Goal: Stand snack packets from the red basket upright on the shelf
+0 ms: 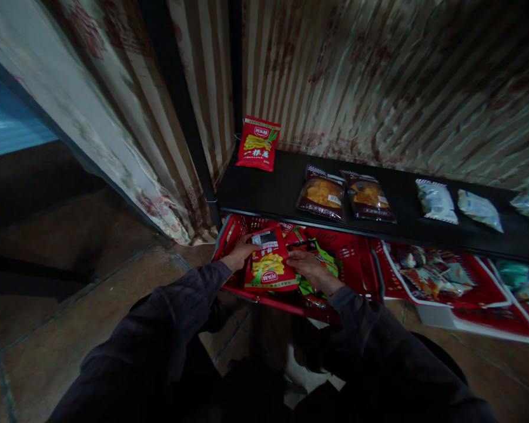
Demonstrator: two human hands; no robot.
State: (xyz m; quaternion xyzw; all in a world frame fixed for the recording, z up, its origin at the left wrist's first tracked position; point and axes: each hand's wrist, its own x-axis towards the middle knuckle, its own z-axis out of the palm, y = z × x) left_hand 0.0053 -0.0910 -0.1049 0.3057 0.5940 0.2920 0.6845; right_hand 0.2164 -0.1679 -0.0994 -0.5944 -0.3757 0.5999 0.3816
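Between my two hands is a red snack bag (268, 264) with yellow sticks pictured on it. It is held over the red shopping basket (359, 264) below the shelf. My left hand (238, 254) grips its left edge. On the right edge, the fingers of my right hand (311, 269) are closed, with the palm hidden from view. More packets lie in the basket beneath my hands, among them a green packet (328, 258) and another red bag (294, 233).
On the black shelf (286, 167), a matching red bag (259, 144) leans upright at the left end. Two dark-edged snack packs (321, 192) and several white packets (436, 201) lie farther right. More red baskets (494, 296) stand underneath. A patterned curtain (357, 76) hangs behind.
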